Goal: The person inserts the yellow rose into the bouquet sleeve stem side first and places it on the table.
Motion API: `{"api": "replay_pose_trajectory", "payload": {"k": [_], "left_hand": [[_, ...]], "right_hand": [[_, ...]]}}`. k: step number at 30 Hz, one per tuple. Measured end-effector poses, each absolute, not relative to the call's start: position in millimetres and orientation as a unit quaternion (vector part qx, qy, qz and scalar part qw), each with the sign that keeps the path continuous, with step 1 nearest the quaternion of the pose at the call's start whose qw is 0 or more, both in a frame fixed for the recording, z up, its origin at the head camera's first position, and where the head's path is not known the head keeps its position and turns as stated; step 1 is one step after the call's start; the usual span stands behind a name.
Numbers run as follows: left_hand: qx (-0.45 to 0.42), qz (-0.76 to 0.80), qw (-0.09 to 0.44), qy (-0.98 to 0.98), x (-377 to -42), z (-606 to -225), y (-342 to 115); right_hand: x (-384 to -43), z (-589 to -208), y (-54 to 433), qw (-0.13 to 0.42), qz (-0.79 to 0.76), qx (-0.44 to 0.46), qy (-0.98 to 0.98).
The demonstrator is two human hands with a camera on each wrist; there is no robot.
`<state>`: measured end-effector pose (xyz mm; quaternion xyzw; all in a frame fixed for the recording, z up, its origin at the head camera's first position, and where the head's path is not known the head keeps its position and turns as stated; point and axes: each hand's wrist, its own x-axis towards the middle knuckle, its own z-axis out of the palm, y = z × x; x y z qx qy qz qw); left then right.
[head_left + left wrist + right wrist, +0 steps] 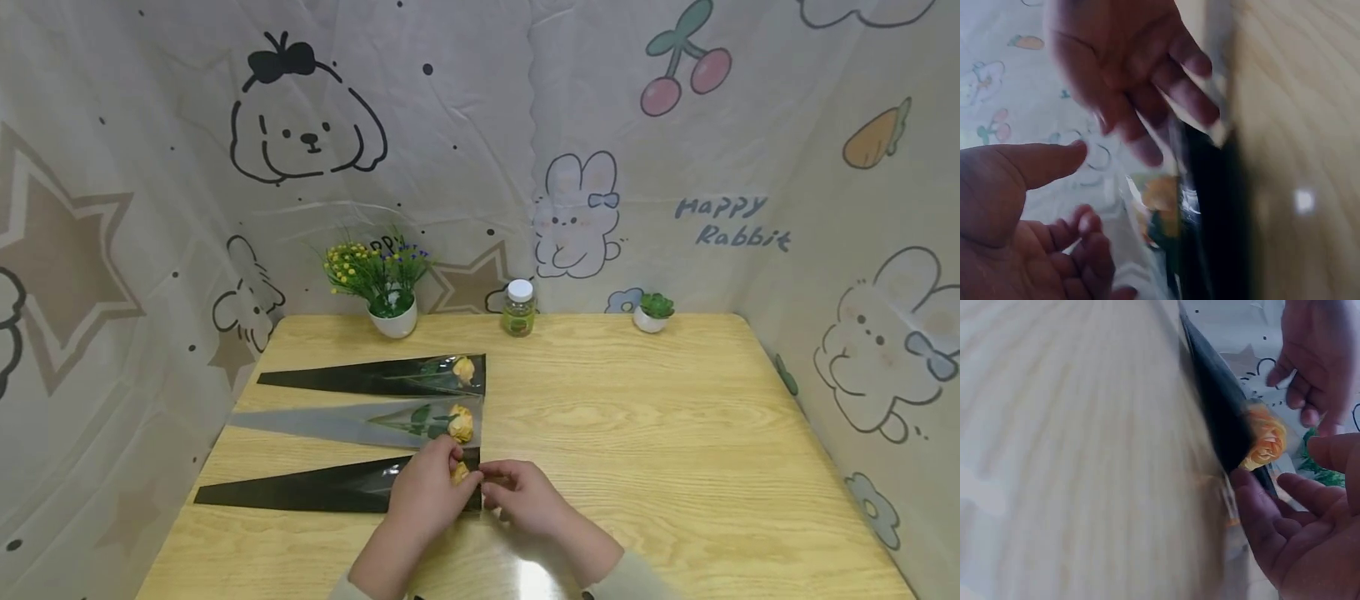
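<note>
Nearest me on the table lies a long, tapered black flower sleeve point(315, 489) with a clear front. The yellow-orange rose point(1266, 440) in it shows at the wide right end. My left hand point(429, 487) is over that end, partly covering the rose in the head view; its thumb stands apart from loosely bent fingers. At the sleeve's right edge is my right hand point(525, 498), its fingertips touching or very close to the edge in the right wrist view. Neither hand visibly grips anything. Behind lie a grey translucent sleeve point(315, 421) and another black sleeve point(345, 379), each with a yellow rose.
Along the back of the wooden table point(675, 417) stand a potted plant with yellow and blue flowers point(393, 304), a white-lidded jar point(518, 310) and a small succulent point(654, 312). Printed curtain cloth point(465, 125) hangs around the back and sides.
</note>
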<state>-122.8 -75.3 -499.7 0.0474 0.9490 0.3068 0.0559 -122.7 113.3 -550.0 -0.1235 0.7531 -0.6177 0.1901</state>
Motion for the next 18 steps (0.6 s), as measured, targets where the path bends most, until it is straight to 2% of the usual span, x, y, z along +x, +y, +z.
{"api": "replay_pose_trajectory", "payload": {"k": [8, 12, 18], "left_hand": [[-0.005, 0.254, 0.073, 0.964, -117.5, -515.0, -104.2], [0.003, 0.278, 0.095, 0.956, -117.1, -515.8, -110.1], [0.020, 0.289, 0.097, 0.952, -119.8, -519.4, -109.5]], "right_hand": [[-113.9, -551.1, 104.1, 0.181, -0.567, -0.127, 0.793], [-111.2, -552.2, 100.0, 0.182, -0.553, -0.117, 0.805], [-110.1, -553.5, 98.0, 0.174, -0.551, -0.124, 0.807]]}}
